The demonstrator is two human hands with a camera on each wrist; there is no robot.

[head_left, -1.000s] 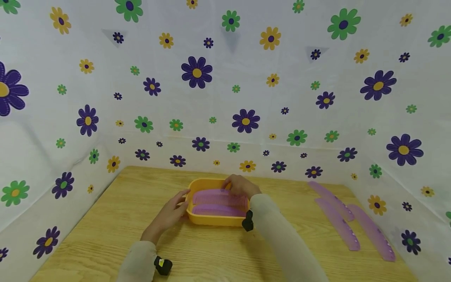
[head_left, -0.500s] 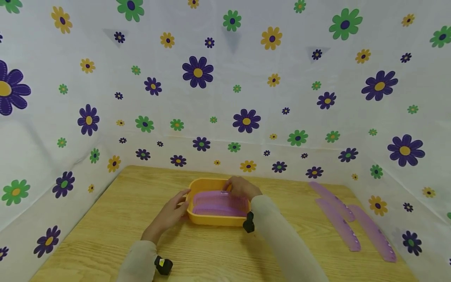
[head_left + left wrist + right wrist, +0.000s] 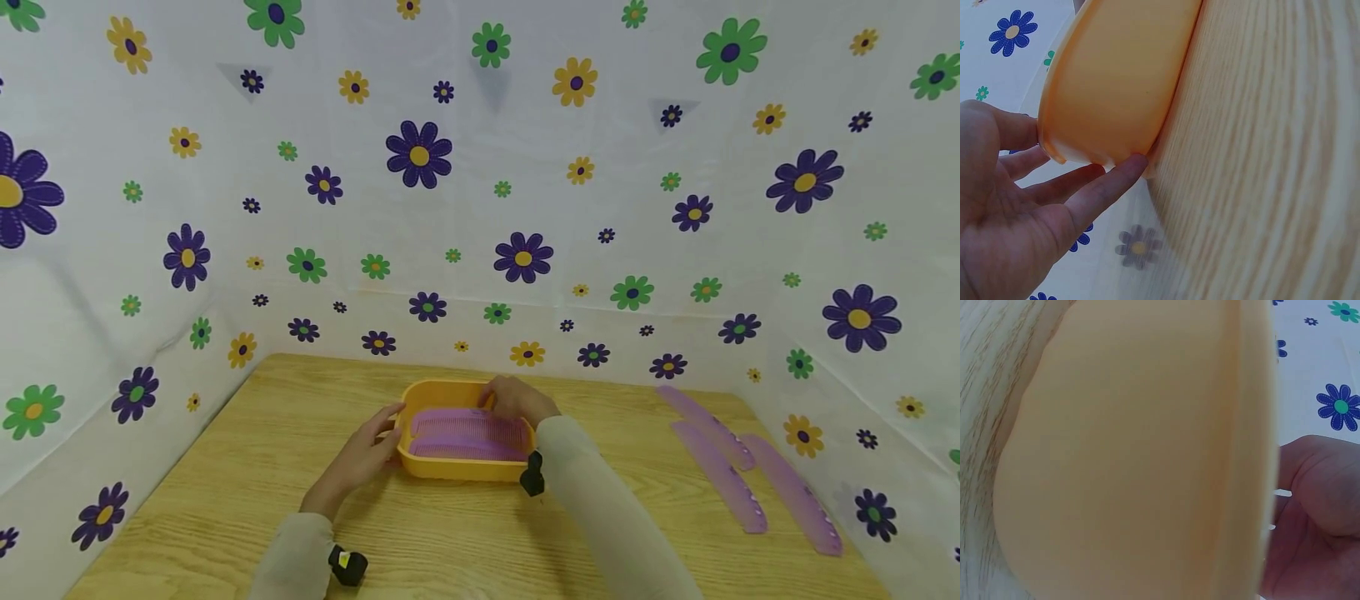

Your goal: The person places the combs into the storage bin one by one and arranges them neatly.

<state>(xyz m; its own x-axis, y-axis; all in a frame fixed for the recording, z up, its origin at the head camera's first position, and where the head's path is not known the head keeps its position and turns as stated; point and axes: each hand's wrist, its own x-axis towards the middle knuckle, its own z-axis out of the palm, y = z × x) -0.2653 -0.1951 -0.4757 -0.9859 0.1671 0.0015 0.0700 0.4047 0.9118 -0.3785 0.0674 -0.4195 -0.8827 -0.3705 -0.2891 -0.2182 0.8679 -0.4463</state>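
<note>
- While the left hand [image 3: 363, 454] steadies its fingertips against the left end of the orange tray [image 3: 465, 469], the right hand [image 3: 517, 400] reaches over the tray's far right corner.
- Left grip: fingers spread and nearly straight, touching the outer wall and rim of the tray; the left wrist view confirms this contact.
- Right grip: fingers bent down inside the tray, at the far comb [image 3: 446, 417]. Whether they pinch this comb or only touch it cannot be told; the tray wall hides the fingertips in the right wrist view.
- Tray: set on the wood-grain bench [image 3: 420, 542], long side running left to right.
- Tray contents: two purple combs are visible, the far comb and the near comb [image 3: 457, 444], parallel along the tray's length, teeth toward the near side.
- Loose parts: three more purple combs lie on the right side of the bench, close together, each slanting from far left to near right. These are the far loose comb [image 3: 703, 425], the left loose comb [image 3: 720, 477] and the right loose comb [image 3: 793, 496].
- Wrists: light sleeves [image 3: 607, 508] cover both forearms; a black device [image 3: 348, 566] sits at the left cuff, another at the right.
- Surround: a white flower-print sheet [image 3: 622, 50] borders the bench at left, far side and right.
</note>
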